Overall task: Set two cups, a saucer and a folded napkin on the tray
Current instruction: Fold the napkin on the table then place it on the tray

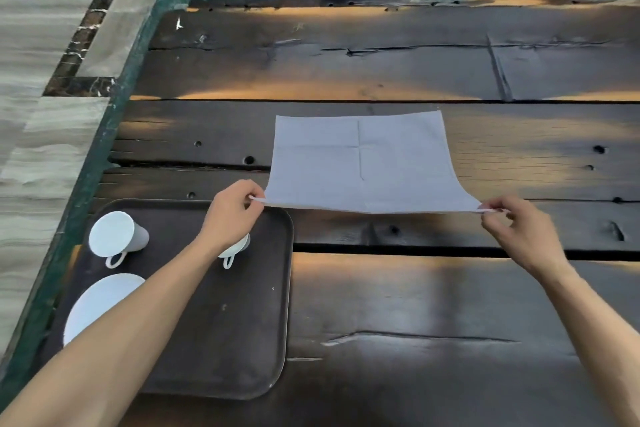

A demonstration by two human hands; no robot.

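Grey cloth napkin (363,163) lies unfolded at frame centre on the plank table (433,305). Left hand (232,215) and right hand (516,229) each pinch a near corner. Dark tray (221,340), lower left, carries two white cups (116,236), one largely hidden, apparently upright, and a saucer (100,302).

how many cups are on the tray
2. One cup lies tipped at the far left corner of the tray; the other cup sits further right, mostly hidden under the left hand. None elsewhere in view.

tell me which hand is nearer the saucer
Left. The left hand pinches the napkin corner above the tray, up-right of the saucer; the right hand is far across the table.
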